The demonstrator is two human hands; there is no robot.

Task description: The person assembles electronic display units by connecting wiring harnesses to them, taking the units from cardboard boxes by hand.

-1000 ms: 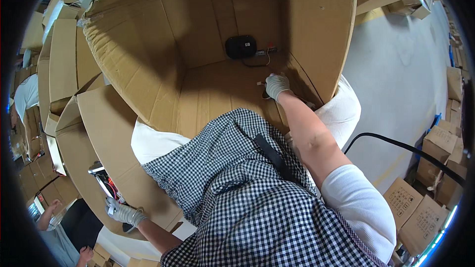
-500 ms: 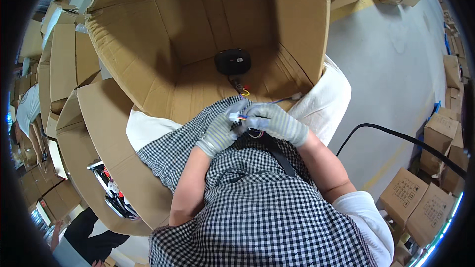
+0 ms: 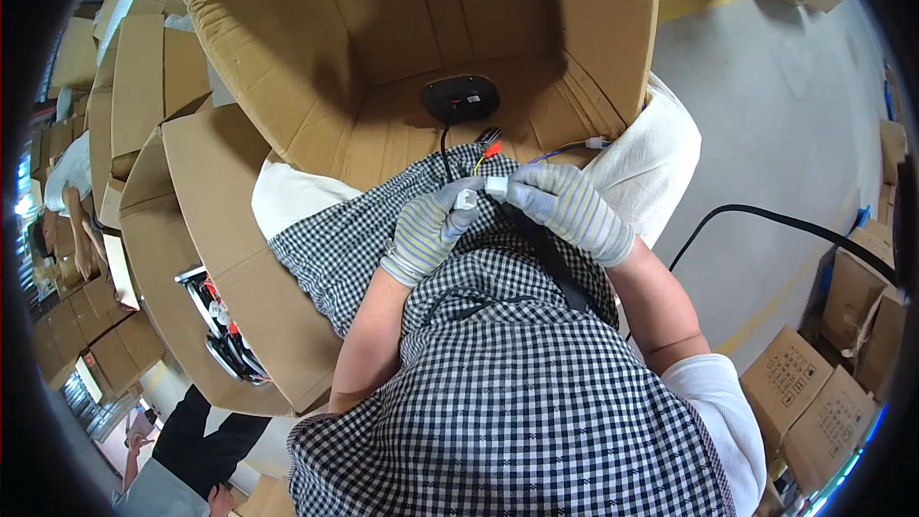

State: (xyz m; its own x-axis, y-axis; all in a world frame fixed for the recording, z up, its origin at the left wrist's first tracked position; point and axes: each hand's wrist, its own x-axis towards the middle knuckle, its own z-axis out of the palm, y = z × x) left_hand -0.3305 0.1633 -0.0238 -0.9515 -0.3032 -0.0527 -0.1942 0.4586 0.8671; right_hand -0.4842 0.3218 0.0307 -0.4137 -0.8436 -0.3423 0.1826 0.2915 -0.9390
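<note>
Resting at eight o'clock: a carton with black, white and red parts inside.
Left hand: its fingers are pinched closed on the left connector, which is white.
Black oval device: at twelve o'clock in the large carton, its dark cable running down towards six o'clock.
Connectors: half a second ago one showed between the gathered hands; now two do, the right connector at two o'clock of its neighbour. The work seems to have moved to holding the pair close, apparently unjoined; whether they touch, I cannot tell.
Right hand: its fingers are drawn together on the right connector.
White plug: at two o'clock, near the right knee.
</note>
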